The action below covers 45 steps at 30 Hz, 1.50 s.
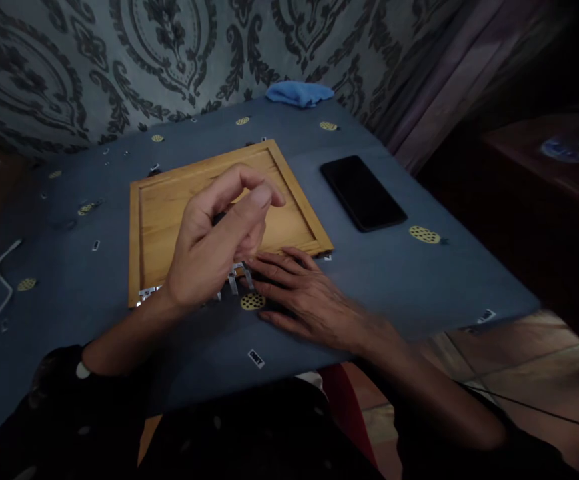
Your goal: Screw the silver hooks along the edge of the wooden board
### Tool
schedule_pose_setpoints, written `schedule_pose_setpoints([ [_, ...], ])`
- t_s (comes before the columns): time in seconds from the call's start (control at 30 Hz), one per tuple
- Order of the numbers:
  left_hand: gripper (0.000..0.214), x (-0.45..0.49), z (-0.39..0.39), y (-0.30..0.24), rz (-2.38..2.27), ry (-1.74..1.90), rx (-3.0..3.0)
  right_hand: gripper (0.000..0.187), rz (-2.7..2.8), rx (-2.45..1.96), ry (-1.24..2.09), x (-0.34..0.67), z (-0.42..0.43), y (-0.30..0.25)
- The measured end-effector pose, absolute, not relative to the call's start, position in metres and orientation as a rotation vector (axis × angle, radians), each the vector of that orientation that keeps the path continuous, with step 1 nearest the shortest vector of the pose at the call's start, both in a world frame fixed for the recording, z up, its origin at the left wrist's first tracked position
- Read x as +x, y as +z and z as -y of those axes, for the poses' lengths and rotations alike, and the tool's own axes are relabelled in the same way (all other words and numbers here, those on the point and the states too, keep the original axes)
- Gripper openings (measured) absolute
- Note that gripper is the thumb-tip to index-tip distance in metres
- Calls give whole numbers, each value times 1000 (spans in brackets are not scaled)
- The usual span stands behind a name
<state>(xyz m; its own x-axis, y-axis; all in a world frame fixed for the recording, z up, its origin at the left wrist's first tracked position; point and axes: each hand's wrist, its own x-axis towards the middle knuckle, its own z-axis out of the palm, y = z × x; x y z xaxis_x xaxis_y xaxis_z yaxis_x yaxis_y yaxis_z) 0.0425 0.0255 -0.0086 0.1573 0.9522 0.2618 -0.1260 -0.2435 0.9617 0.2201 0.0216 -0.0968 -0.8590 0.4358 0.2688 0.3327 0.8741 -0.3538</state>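
Observation:
A framed wooden panel (169, 207), like a small cabinet door, lies flat on the table. My left hand (219, 227) is raised over its near part, fingers curled in and thumb against the index finger. What it holds, if anything, is hidden, though a dark patch shows inside the curl. My right hand (304, 293) rests palm down with spread fingers by the panel's near edge. Beside its fingertips sits a metal hinge (239, 277), partly covered by my hands. Another metal fitting (148, 293) is at the near left corner, next to my left wrist.
A black phone (363, 193) lies right of the panel on the blue tablecloth (444, 287). Toward the wall is a folded blue cloth (299, 94). A white cable (2, 280) runs along the left side. Tiny pieces (127, 154) lie beyond the panel, too small to name.

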Motion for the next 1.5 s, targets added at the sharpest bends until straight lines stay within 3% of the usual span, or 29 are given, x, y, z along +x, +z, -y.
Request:
schedule_pose_setpoints([
  [0.2, 12, 38, -25, -4, -797, 1105, 1442, 41, 2707, -590, 425, 220, -21, -96],
  [0.33, 13, 35, -26, -7, -804, 1157, 1435, 40, 2705, -585, 410, 220, -21, -97],
  [0.53, 21, 26, -17, -10, -1114, 1253, 1772, 40, 2673, -547, 383, 220, -22, -99],
  [0.67, 14, 15, -8, -10, -1298, 1222, 2041, 44, 2677, -546, 375, 219, -22, -99],
  [0.83, 22, 4, 0, -11, -1467, 1146, 2128, 42, 2687, -534, 370, 220, -23, -100],
  [1.13, 16, 2, 7, -3, -1495, 1102, 2131, 41, 2680, -538, 383, 220, -22, -100],
  [1.37, 34, -4, 4, -11, -1493, 1188, 2098, 42, 2695, -573, 421, 220, -23, -98],
  [1.5, 34, -8, 3, -10, -1466, 1140, 2149, 41, 2698, -568, 414, 220, -22, -97],
])
